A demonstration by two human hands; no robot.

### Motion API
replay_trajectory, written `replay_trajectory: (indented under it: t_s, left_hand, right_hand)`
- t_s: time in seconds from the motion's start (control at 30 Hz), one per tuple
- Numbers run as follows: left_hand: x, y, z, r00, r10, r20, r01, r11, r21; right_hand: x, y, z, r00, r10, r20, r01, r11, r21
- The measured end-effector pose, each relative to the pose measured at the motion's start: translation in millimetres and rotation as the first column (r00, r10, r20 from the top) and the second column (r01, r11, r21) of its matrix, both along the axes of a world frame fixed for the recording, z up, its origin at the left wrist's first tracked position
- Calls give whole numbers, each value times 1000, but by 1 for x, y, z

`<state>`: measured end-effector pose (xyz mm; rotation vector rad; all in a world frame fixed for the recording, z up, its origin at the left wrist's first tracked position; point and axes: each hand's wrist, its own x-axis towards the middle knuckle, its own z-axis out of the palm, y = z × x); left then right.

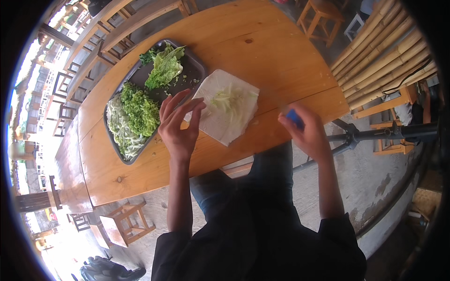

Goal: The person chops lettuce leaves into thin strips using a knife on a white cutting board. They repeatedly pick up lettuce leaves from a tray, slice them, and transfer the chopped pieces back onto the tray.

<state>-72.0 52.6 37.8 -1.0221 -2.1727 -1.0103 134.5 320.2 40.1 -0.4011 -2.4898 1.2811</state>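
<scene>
My left hand [181, 128] hovers between the tray and the cutting board, its fingers curved and apart with nothing visible in them. A worn white cutting board [229, 130] lies in front of me, bearing a small heap of pale green shredded cabbage [228, 100]. To the board's right, my right hand [309, 131] grips a tool by its blue handle [294, 118]; its far end is too blurred to make out. Left of the board, a dark tray [195, 63] holds cabbage leaves [165, 66], curly green lettuce [140, 109] and pale shreds [121, 128].
The wooden table [274, 49] ends close to my legs. A black tripod-like stand [351, 135] reaches in near its right corner, with a bamboo screen [383, 56] beyond. Wooden stools [123, 224] and benches [137, 24] stand around. A dark bag-like object [105, 270] lies at lower left.
</scene>
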Motion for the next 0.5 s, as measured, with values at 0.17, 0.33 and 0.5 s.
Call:
replay_trajectory:
  t_s: [0.17, 0.33, 0.5]
  left_hand:
    - [13, -57, 7, 947, 260, 188, -288, 947, 140]
    - [29, -140, 0, 869, 375, 323, -405, 914, 26]
    - [57, -152, -11, 850, 268, 453, -237, 963, -126]
  right_hand:
    - [-26, -14, -16, 990, 133, -44, -122, 973, 197]
    - [-31, -19, -24, 985, 174, -17, -161, 940, 302]
    - [-27, -21, -18, 977, 211, 38, -209, 890, 406]
